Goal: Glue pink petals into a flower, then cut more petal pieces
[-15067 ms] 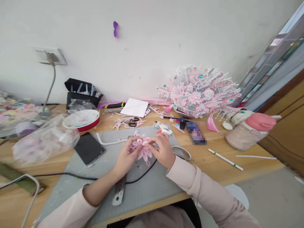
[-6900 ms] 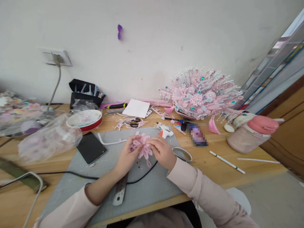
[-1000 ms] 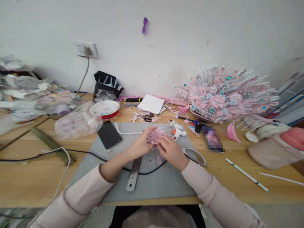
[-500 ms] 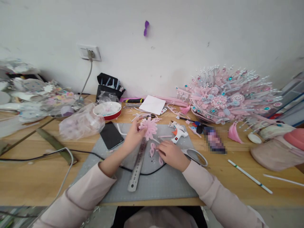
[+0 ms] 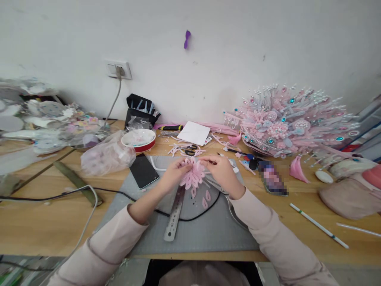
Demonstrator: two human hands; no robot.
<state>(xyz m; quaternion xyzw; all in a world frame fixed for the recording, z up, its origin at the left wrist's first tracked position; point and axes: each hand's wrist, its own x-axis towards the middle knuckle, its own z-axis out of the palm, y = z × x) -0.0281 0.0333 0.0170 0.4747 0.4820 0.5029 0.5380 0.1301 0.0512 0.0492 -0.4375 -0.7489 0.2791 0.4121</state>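
A pink looped flower piece [image 5: 193,174] is held up over the grey mat [image 5: 154,234]. My left hand [image 5: 173,176] pinches it from the left side. My right hand [image 5: 221,172] is closed at the flower's upper right, with a thin pink strip between its fingertips. Two or three loose pink petal loops [image 5: 205,197] lie on the mat just below the flower. A steel ruler [image 5: 174,214] lies on the mat under my left wrist, crossed by a black cable [image 5: 190,216].
A dark phone [image 5: 143,171] lies at the mat's left corner, beside a plastic bag [image 5: 107,155] and a red-rimmed bowl [image 5: 139,140]. A big pink beaded headdress [image 5: 285,123] stands at the right. Scissors [image 5: 188,151], a white card [image 5: 194,133] and a white stick [image 5: 318,225] lie nearby.
My right hand lifted off the mat, where it lay by the loose petals, and came up to the flower's upper right. The glue gun is now hidden behind it.
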